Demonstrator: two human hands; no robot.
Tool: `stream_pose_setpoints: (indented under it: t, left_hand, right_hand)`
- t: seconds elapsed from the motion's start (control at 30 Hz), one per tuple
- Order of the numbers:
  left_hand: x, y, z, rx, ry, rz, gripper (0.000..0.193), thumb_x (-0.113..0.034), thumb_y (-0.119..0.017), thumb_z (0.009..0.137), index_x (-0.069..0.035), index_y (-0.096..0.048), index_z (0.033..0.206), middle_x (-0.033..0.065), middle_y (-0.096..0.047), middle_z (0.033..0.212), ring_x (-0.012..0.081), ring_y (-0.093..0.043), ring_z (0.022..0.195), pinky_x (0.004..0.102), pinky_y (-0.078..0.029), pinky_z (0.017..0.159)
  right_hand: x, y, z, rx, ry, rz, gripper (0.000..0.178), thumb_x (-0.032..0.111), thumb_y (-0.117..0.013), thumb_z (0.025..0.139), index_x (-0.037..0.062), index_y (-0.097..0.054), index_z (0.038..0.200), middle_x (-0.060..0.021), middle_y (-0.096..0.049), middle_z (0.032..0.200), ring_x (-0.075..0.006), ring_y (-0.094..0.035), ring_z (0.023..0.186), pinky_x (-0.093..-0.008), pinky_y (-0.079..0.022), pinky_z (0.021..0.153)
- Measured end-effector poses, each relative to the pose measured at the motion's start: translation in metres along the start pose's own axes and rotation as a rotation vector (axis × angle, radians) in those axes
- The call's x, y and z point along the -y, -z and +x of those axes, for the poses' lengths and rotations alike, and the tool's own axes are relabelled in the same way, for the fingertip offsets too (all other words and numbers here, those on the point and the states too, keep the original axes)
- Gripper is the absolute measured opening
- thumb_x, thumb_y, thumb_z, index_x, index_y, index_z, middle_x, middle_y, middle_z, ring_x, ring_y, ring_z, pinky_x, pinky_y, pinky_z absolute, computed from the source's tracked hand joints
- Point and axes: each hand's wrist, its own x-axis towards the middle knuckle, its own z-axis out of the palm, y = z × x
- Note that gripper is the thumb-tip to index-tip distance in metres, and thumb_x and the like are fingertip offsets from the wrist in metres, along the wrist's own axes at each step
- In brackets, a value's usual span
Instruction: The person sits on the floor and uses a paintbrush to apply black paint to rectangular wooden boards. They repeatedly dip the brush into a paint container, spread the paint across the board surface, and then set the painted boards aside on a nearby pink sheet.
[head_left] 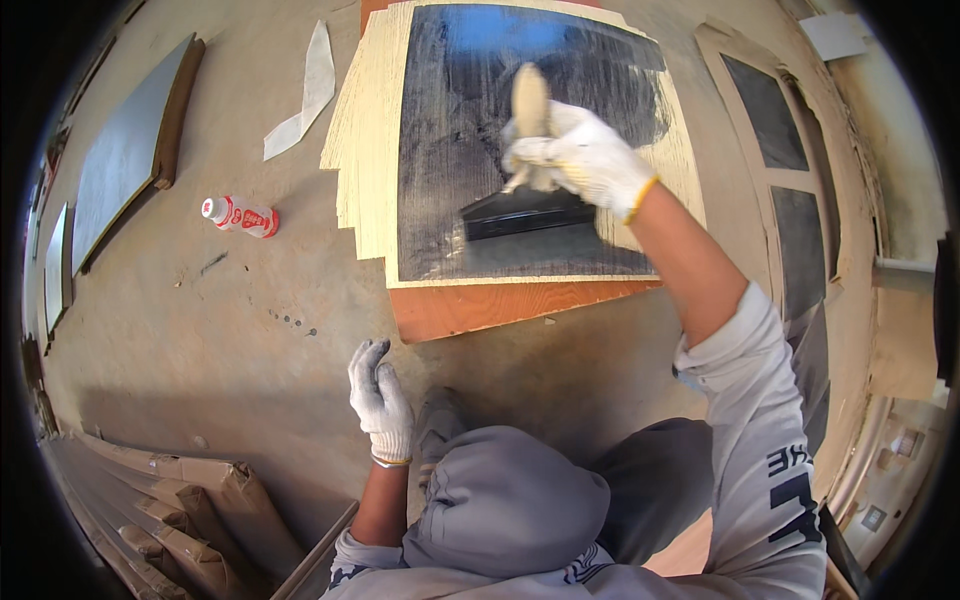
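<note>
My right hand, in a white knit glove with a yellow cuff edge, is closed around a wide scraper. The scraper has a pale handle that points away from me and a long black blade on the near side. That blade rests on a dark, streaky, partly glossy panel. My left hand, also gloved and dark at the fingertips, is held near my knee. Its fingers are loosely bent and partly apart, with nothing in them.
Fanned cream sheets lie under the panel, over an orange-brown board. Left on the concrete floor are a red-and-white bottle, a white strip and a leaning grey panel. Brown-wrapped bundles are near left; dark-paned frames stand right.
</note>
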Motion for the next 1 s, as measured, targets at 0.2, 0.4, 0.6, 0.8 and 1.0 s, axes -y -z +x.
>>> stream_pose_setpoints:
  t: [0.2, 0.4, 0.6, 0.8, 1.0]
  left_hand:
    - [-0.003, 0.01, -0.002, -0.01, -0.026, 0.026, 0.029, 0.001, -0.052, 0.103, 0.004, -0.069, 0.127, 0.0191, -0.071, 0.13, 0.0326, -0.064, 0.128, 0.0428, -0.048, 0.113]
    - [-0.015, -0.003, 0.015, -0.007, -0.112, 0.099, 0.034, 0.001, -0.051, 0.104, 0.004, -0.066, 0.134, 0.018, -0.069, 0.136, 0.0309, -0.062, 0.132, 0.042, -0.045, 0.116]
    - [-0.033, -0.031, 0.061, -0.028, -0.251, 0.114, 0.05, 0.001, -0.06, 0.096, 0.004, -0.059, 0.146, 0.0234, -0.06, 0.15, 0.0421, -0.054, 0.14, 0.0496, -0.042, 0.119]
    - [-0.04, -0.04, 0.09, 0.065, -0.382, 0.268, 0.057, -0.011, -0.068, 0.098, 0.003, -0.054, 0.152, 0.0242, -0.057, 0.153, 0.0445, -0.051, 0.143, 0.0515, -0.041, 0.12]
    - [-0.033, -0.055, 0.089, -0.041, -0.186, 0.186, 0.069, -0.02, -0.081, 0.095, -0.001, -0.053, 0.155, 0.0231, -0.059, 0.151, 0.0388, -0.055, 0.139, 0.047, -0.047, 0.116]
  right_hand:
    - [0.013, -0.052, 0.038, 0.002, 0.049, -0.188, 0.012, 0.008, -0.072, 0.095, -0.0016, -0.067, 0.101, -0.0106, -0.073, 0.087, -0.0139, -0.061, 0.063, -0.0307, -0.049, 0.056]
    - [0.003, -0.019, 0.011, -0.034, -0.034, -0.129, 0.024, 0.01, -0.072, 0.098, -0.0047, -0.07, 0.117, -0.0127, -0.076, 0.094, -0.0191, -0.071, 0.084, -0.0322, -0.057, 0.075]
    - [0.003, 0.02, 0.032, -0.112, -0.016, -0.16, 0.016, 0.008, -0.07, 0.099, -0.0018, -0.069, 0.112, -0.0122, -0.073, 0.091, -0.0188, -0.071, 0.081, -0.0344, -0.057, 0.07]
    - [-0.016, 0.116, -0.027, -0.333, -0.028, 0.074, 0.018, -0.002, -0.069, 0.1, -0.0041, -0.064, 0.117, -0.0163, -0.072, 0.101, -0.0201, -0.074, 0.087, -0.0258, -0.054, 0.054]
    - [-0.018, 0.14, -0.091, -0.369, -0.133, -0.079, 0.021, 0.002, -0.067, 0.102, 0.0016, -0.064, 0.123, -0.013, -0.076, 0.093, -0.0052, -0.053, 0.052, -0.0216, -0.032, 0.04]
